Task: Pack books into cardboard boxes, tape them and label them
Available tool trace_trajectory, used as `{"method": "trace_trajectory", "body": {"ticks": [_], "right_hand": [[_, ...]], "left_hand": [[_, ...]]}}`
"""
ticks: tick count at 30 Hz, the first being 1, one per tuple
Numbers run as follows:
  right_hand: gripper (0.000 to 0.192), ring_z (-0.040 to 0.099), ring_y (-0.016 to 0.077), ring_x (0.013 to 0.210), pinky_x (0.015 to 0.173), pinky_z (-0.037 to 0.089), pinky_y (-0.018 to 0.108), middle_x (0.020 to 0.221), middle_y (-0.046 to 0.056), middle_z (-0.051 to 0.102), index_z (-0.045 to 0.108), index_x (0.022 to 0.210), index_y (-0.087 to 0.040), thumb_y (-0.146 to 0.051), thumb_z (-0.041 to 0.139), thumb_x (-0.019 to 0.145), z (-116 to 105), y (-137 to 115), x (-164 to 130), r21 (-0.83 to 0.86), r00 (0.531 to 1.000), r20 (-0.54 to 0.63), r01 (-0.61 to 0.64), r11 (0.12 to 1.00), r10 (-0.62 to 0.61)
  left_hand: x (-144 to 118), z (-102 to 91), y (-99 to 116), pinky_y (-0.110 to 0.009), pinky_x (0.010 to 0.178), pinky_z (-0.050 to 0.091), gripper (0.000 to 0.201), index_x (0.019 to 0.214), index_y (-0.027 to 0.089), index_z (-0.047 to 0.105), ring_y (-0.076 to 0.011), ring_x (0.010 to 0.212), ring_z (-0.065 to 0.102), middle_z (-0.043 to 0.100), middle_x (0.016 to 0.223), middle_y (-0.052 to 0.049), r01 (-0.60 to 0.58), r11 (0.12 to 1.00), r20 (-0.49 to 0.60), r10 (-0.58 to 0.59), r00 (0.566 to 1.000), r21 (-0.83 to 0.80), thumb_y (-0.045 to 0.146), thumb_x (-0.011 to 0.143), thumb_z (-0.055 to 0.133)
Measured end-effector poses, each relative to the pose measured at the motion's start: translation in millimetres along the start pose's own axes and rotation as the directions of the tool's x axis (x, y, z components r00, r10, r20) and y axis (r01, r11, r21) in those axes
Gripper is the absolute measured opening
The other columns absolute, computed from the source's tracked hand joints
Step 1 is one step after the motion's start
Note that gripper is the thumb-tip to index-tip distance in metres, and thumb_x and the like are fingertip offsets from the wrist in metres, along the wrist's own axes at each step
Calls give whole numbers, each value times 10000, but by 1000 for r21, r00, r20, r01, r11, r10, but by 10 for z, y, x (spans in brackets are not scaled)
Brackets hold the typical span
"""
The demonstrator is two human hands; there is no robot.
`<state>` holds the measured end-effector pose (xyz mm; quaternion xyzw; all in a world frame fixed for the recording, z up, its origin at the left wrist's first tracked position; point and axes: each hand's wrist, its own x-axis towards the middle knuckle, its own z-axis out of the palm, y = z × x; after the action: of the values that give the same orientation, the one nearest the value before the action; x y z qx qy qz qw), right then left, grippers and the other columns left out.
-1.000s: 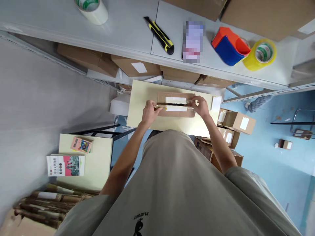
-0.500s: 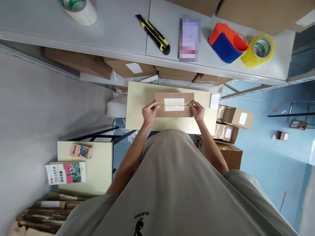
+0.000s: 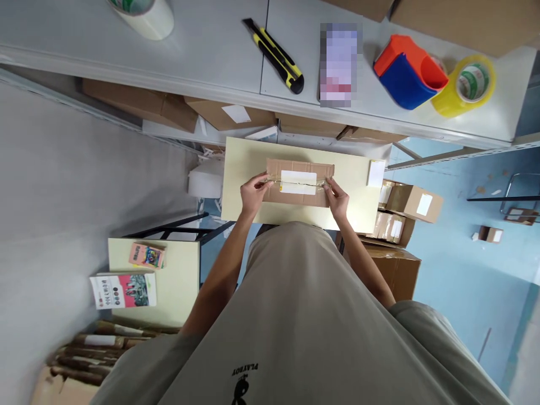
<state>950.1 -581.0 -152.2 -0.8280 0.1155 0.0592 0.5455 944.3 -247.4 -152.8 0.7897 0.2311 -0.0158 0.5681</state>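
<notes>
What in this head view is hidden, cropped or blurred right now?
- Pixelated item on the shelf: blurred out.
- White tape roll: cut by the top edge.
- Label on the cardboard box: print too small.
- Box's ends: covered by the left hand and right hand.

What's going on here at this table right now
A person stands over a pale yellow table with a flat cardboard box lying on it. The left hand and right hand each pinch one end of a strip of clear tape stretched along the box's middle seam, across a white label. On the grey shelf beyond lie a yellow-and-black utility knife, a red-and-blue tape dispenser and a yellow tape roll, all untouched.
</notes>
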Motion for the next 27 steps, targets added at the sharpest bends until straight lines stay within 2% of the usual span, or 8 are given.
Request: {"method": "trace_trajectory", "body": {"ticks": [4,8,10,17,21,24,27], "right_hand": [[648,684,351,1631,1437,503,556,1593,89,802,904,1429,-247,-743,743,1045,-10,29,17,30,1000,-6,5,1000,-5],[677,681,345,1634,1461,474,538,1555,89,823,914,1404,-230,-765,729,1032,-8,-6,23,28,1000,-9,-6,1000,6],[672,678,347,1637,1465,469,549,1552,82,824,915,1400,-231,-764,736,1031,-8,-36,24,33,1000,-10,-16,999,17],[592,700,349,1614,1453,489,558,1509,79,849,923,1384,-240,-706,742,1067,22,-65,27,33,1000,-24,-18,999,19],[549,673,343,1641,1445,498,558,1520,74,847,924,1378,-265,-689,732,1087,36,-25,-8,-7,999,-36,9,1000,-10],[606,668,350,1648,1418,530,557,1547,107,835,922,1364,-254,-744,709,1078,23,3,-42,-16,999,-40,30,999,-31],[684,694,375,1618,1300,649,566,1582,140,817,912,1362,-255,-820,693,1045,-9,7,-57,-20,998,-34,56,998,-56]], "left_hand": [[3,-1,16,-400,987,727,306,1229,226,915,-226,973,854,880,1441,-131,-18,999,12,18,1000,43,364,958,890],[8,2,-1,-362,927,697,311,1232,218,913,-224,902,837,924,1079,-81,-6,998,-1,6,1000,65,352,953,881],[8,9,-15,-358,927,686,309,1227,217,917,-231,907,839,915,1002,-62,-9,998,-10,10,1000,56,353,953,876],[14,56,-35,-355,919,683,372,1190,195,933,-252,994,837,931,1156,-108,-10,1000,-50,9,999,-3,485,967,867],[43,19,-54,-340,844,672,391,1170,197,939,-233,877,806,925,1041,-89,-13,1000,-35,13,999,-17,500,926,904],[68,-49,-55,-323,789,660,359,1146,207,934,-214,790,780,900,933,-68,-21,999,8,21,1000,31,475,908,923],[79,-112,-36,-338,877,685,274,1133,223,909,-202,852,813,919,1188,-95,-85,994,46,81,996,72,410,931,903]]}}
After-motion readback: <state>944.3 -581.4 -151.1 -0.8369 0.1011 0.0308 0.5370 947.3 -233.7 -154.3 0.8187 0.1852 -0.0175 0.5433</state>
